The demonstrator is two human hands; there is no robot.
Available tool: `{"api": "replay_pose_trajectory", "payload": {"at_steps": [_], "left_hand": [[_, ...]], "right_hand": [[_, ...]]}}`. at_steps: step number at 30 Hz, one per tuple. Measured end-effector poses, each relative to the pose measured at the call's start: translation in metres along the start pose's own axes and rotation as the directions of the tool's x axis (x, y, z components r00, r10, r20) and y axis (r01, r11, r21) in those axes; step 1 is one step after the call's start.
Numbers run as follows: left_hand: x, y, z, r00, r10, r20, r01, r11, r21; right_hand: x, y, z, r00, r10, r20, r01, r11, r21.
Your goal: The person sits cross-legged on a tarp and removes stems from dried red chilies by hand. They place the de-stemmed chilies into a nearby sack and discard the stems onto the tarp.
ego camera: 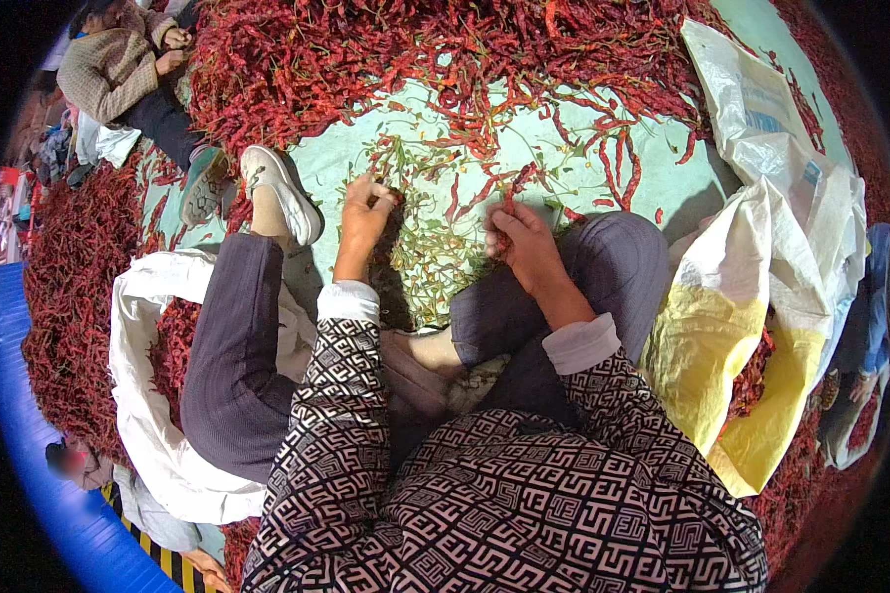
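My right hand is closed around dried red chili peppers, whose ends stick out past the thumb and fingers. My left hand is held to the left with its fingers curled in a pinch. Something small and dark red shows at its fingertips, too small to tell what it is. Below and between both hands lies a scatter of green and pale chili stems on a light green sheet. Several loose chilies lie beyond my right hand.
A large heap of dried chilies rises ahead. A white sack holding chilies stands at my left, a white-and-yellow sack at my right. Another person sits at the far left. My shoe rests near my left hand.
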State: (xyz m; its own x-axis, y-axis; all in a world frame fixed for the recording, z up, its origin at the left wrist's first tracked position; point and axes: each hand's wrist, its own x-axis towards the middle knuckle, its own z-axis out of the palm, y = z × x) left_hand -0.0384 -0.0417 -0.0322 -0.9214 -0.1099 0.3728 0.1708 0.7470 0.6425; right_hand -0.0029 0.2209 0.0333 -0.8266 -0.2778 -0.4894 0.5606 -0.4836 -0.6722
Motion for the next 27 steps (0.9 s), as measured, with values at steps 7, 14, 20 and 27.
{"api": "replay_pose_trajectory", "payload": {"at_steps": [7,14,20,27], "left_hand": [[0.009,0.053,-0.033,0.938,-0.327,0.118,0.332,0.943,-0.027],[0.006,0.17,-0.01,0.83,-0.076,0.553,0.392,0.784,-0.481],[0.048,0.008,0.011,0.916,-0.348,0.2,0.391,0.886,-0.25],[0.102,-0.065,0.042,0.916,-0.148,0.372,0.068,0.973,0.219]], "right_hand": [[-0.002,-0.009,0.0,0.998,0.048,0.045,-0.061,0.932,0.357],[-0.007,-0.008,0.006,0.996,-0.079,-0.041,0.085,0.976,0.199],[-0.001,-0.01,0.007,0.985,0.147,0.094,-0.173,0.903,0.393],[0.009,-0.004,0.001,0.989,0.125,0.08,-0.147,0.893,0.425]]}}
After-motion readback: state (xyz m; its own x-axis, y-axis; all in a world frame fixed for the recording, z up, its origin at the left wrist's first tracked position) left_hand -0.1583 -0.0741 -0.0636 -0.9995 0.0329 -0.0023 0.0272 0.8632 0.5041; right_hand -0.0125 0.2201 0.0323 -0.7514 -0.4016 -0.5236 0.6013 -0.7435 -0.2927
